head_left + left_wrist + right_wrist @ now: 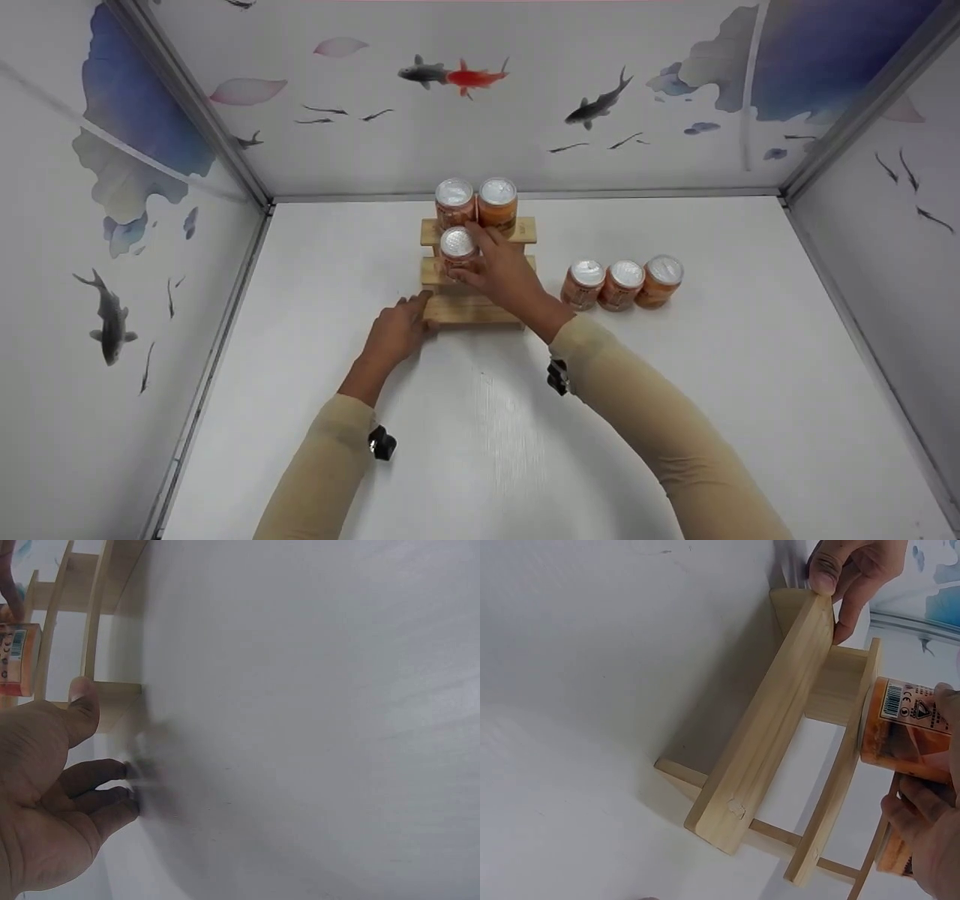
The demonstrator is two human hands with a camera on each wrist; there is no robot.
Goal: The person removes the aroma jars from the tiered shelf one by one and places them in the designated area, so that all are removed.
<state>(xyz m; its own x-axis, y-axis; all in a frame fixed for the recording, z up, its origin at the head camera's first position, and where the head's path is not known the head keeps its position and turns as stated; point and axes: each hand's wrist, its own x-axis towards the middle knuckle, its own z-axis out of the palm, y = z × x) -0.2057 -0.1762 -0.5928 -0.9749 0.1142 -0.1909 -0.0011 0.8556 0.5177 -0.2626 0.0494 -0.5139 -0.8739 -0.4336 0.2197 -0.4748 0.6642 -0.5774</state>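
Observation:
A three-tier wooden rack (472,309) stands on the white table. My right hand (504,271) grips an orange can (457,251) with a silver lid by its sides, over the middle tier; in the right wrist view the can's base (864,724) is right at that tier's board. Two more such cans (454,193) sit side by side on the top tier. At the rack's left end, my left hand (396,330) holds the lowest board's corner, thumb (825,579) at its front edge and a finger (845,628) toward its back. The lowest board bears no can.
Three orange cans with silver lids (622,276) stand in a row on the table (720,390), right of the rack and near my right forearm. White panels (525,142) printed with fish enclose the table at the back and both sides.

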